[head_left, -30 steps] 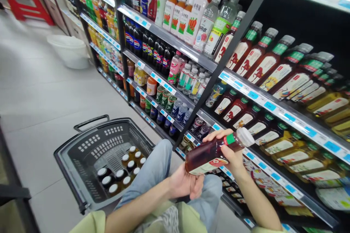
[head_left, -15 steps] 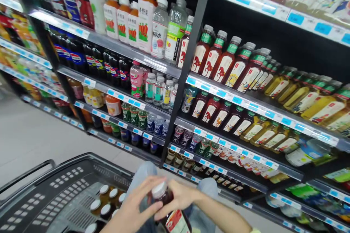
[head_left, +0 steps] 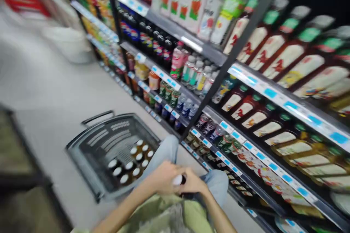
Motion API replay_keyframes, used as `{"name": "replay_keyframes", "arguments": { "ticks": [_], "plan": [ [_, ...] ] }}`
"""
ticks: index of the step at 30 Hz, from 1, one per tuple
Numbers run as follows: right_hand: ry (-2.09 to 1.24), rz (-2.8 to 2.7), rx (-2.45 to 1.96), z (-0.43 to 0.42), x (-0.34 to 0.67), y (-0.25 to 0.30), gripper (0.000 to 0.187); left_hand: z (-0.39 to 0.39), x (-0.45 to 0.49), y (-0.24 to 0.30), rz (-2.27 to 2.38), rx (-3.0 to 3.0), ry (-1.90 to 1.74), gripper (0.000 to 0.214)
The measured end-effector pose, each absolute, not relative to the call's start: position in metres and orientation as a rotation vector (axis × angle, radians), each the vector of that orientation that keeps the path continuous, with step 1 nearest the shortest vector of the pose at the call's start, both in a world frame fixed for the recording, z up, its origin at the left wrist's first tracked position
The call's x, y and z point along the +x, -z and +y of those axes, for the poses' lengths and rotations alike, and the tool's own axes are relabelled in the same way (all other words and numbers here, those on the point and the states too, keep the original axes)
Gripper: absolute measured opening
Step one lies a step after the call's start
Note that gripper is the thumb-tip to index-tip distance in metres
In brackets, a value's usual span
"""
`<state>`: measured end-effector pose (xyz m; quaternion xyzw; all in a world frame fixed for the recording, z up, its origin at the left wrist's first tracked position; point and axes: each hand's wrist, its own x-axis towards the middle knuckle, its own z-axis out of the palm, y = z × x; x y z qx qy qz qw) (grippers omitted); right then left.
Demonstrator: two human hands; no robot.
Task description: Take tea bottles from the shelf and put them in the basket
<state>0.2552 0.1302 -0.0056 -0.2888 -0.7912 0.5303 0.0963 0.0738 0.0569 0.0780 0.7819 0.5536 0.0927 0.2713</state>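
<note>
In the head view, the bottle (head_left: 178, 180) had come down from chest height to the lap, only its pale cap showing. The left hand (head_left: 164, 177) and right hand (head_left: 194, 182) pinched it between them. The basket (head_left: 90, 153) on the floor held capped jars (head_left: 131, 162) in rows.

Setting: retail shop, drinks aisle. Evidence: tiered metal shelving (head_left: 191, 45) above and right of the hands, stocked with rows of labelled bottles (head_left: 257, 49); blue price tags (head_left: 270, 93) along shelf edges; grey shopping basket (head_left: 90, 149) on tiled floor (head_left: 49, 91), left of the hands.
</note>
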Motion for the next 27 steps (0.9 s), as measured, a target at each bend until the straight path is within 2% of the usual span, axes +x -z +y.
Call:
{"name": "replay_keyframes", "arguments": {
  "ticks": [4, 8, 12, 22, 27],
  "plan": [
    [-1.477, -2.236, -1.077, 0.131, 0.301, 0.037, 0.045, 0.052, 0.056, -0.058, 1.738, 2.118, -0.27, 0.029],
    [-1.083, -2.193, -1.449, 0.144, 0.382, 0.094, 0.061, 0.036, 0.021, -0.059, 2.096, 1.912, -0.207, 0.037],
    [-0.906, -2.136, -1.616, 0.146, 0.439, 0.132, 0.069, 0.027, -0.008, -0.063, 2.291, 1.671, -0.201, 0.04],
    [-0.942, -2.22, -1.698, 0.138, 0.436, 0.132, 0.064, 0.022, -0.059, -0.042, 2.639, 1.155, -0.331, 0.043],
    [-0.958, -2.274, -1.732, 0.139, 0.433, 0.13, 0.066, 0.025, -0.1, 0.015, 2.713, 1.088, -0.155, 0.049]
  ]
}}
